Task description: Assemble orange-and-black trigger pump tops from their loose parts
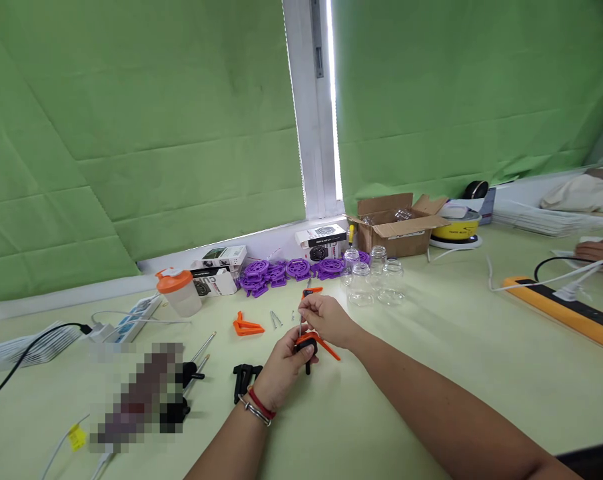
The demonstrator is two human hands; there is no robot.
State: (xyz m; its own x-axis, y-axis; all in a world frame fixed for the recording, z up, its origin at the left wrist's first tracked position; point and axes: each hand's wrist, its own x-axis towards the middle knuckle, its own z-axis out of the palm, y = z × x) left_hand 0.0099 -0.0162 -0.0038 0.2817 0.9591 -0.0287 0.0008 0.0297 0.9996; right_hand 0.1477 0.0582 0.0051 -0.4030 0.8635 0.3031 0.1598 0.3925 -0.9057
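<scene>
My left hand (281,367) is closed around a black plastic part with an orange angled piece (326,347) on it, just above the table. My right hand (328,319) pinches a thin metal screw (300,325) that stands upright over this assembly. Whether the screw's lower end is inside a hole I cannot tell. Beyond my hands lies another orange-and-black part (311,292). To the left are a loose orange angled piece (248,327) and several long screws (276,319). Black plastic parts (244,381) rest beside my left wrist.
Purple plastic wheels (298,269), printed boxes (321,240) and glass jars (362,290) line the back. An open cardboard box (401,230) stands behind them. Screwdrivers (204,347), a shaker cup (178,293) and a power strip (136,320) lie left. Another person's hand (598,250) shows at right.
</scene>
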